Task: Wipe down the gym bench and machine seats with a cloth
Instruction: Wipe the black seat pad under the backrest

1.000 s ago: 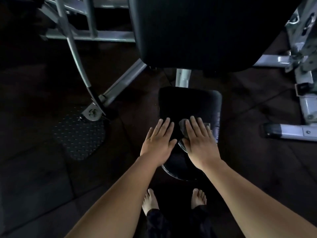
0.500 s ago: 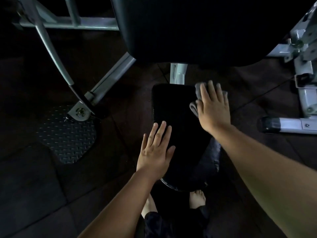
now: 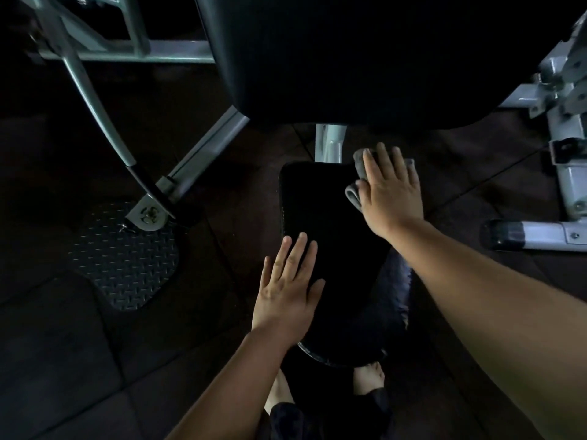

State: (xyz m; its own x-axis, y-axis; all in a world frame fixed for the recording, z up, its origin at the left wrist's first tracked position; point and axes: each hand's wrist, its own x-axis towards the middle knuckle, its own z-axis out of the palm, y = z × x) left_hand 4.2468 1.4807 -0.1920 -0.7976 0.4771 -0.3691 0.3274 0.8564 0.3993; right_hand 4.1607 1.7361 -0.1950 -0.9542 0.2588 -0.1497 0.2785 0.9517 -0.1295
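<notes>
On seat (image 3: 333, 230) far-R corner, grey cloth (image 3: 358, 165) under flat R fingers (image 3: 382, 160), L fingers (image 3: 298, 255) spread flat near-L edge.

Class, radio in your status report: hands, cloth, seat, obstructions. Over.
Right hand flat, pressing grey cloth on seat, far right corner. Left hand flat on near left edge. Nothing blocking seen.

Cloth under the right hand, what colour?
Grey; the folded fabric cloth shows clearest in the head view, against the black padded seat.

Diamond-plate footplate (image 3: 127, 255) on dark floor tiles (image 3: 63, 360) at left; grey frame tube (image 3: 540, 238) at right
</notes>
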